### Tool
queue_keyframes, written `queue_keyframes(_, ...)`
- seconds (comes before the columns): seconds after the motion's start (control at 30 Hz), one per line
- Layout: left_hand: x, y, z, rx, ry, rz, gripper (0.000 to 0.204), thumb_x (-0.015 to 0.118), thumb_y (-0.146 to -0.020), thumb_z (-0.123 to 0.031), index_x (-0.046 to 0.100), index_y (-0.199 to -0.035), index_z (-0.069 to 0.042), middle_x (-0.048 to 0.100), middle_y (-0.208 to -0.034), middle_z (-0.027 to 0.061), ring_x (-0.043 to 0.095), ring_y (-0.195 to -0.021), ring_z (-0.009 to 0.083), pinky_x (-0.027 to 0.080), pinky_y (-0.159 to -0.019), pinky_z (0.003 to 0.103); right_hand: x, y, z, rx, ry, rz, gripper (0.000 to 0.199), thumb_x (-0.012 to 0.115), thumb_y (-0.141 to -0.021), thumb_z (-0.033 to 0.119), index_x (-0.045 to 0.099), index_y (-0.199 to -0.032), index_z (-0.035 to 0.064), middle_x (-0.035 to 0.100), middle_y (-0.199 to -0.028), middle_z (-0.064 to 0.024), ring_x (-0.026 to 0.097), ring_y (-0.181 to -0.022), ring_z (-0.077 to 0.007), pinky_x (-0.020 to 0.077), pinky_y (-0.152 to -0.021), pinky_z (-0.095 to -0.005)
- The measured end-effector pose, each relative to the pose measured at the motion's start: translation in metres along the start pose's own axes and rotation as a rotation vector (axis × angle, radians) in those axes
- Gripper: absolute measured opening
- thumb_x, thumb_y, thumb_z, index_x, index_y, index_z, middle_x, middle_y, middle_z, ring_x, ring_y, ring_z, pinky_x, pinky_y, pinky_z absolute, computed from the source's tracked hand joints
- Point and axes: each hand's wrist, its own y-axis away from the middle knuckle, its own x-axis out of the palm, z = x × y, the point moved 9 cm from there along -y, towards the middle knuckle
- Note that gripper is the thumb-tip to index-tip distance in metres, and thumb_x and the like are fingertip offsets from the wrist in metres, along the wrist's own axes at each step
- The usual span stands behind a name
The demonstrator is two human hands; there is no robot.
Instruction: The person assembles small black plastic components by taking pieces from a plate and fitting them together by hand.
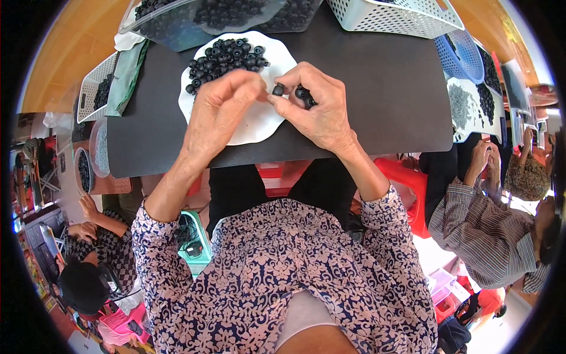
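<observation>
Hands mid-frame: our right hand (315, 109) pinches black ring (278, 90), left hand (221, 109) pinching opposite; keep grip light over white plate (259, 127).

A dark grey, matte tabletop (377, 88) fills the upper middle of the view, its near edge running above a red plastic chair (407, 183). Beyond the table the floor (71, 41) is warm orange-brown and glossy, curving with the lens at both upper corners. White perforated plastic baskets (395, 15) stand at the far edge of the table, a blue one (463, 56) just to the right of them. Two other people sit close by, one at the left (94, 259) in a patterned top, one at the right (489, 230) in a striped shirt (both bent over their own work). Daylight is bright and even, strongest at the right rim.
</observation>
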Motion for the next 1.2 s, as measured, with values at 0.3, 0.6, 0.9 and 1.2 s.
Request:
queue_keyframes(0.3, 0.02, -0.029, -0.039, 0.662, -1.219, -0.147, 0.021, 0.068, -0.075, -0.007, 0.066, -0.095, 0.001, 0.051, -0.116, 0.0193, 0.04, -0.119, 0.0425, 0.04, -0.098, 0.047, -0.017, 0.002, -0.017, 0.225, -0.19, -0.158, 0.01, 0.068, -0.08, 0.007, 0.061, -0.079, 0.0007, 0.06, -0.071, 0.0016, 0.05, -0.062, -0.0029, 0.041, -0.053, -0.0201)
queue_keyframes(0.6, 0.016, -0.029, -0.033, 0.677, -1.027, -0.097, 0.021, 0.068, -0.074, -0.005, 0.065, -0.094, 0.003, 0.056, -0.102, 0.016, 0.047, -0.111, 0.0342, 0.042, -0.094, 0.042, 0.003, 0.007, -0.038, 0.517, -0.819, -0.017, 0.003, 0.056, -0.09, 0.005, 0.055, -0.092, 0.0035, 0.056, -0.089, -0.0035, 0.045, -0.063, -0.0037, 0.025, -0.045, -0.016)
queue_keyframes(0.9, 0.003, -0.023, 0.006, 0.034, 0.082, 0.052, 0.022, 0.059, -0.091, -0.011, 0.06, -0.111, -0.002, 0.063, -0.083, -0.003, 0.055, -0.079, 0.0044, 0.045, -0.077, 0.023, -0.005, -0.001, -0.019, 0.175, -0.242, -0.063, 0.029, 0.07, -0.077, 0.004, 0.064, -0.106, 0.0035, 0.058, -0.078, 0.0014, 0.051, -0.063, -0.006, 0.0443, -0.06, -0.022)
queue_keyframes(1.2, 0.01, -0.018, 0.002, 0.108, -0.025, 0.002, 0.029, 0.058, -0.091, -0.013, 0.054, -0.117, 0.0, 0.063, -0.08, 0.0008, 0.057, -0.078, 0.0062, 0.045, -0.074, 0.022, 0.0, -0.002, -0.008, 0.014, 0.048, -0.019, 0.027, 0.074, -0.076, 0.007, 0.068, -0.102, 0.0032, 0.058, -0.077, -0.0057, 0.057, -0.062, -0.0133, 0.0478, -0.056, -0.0266)
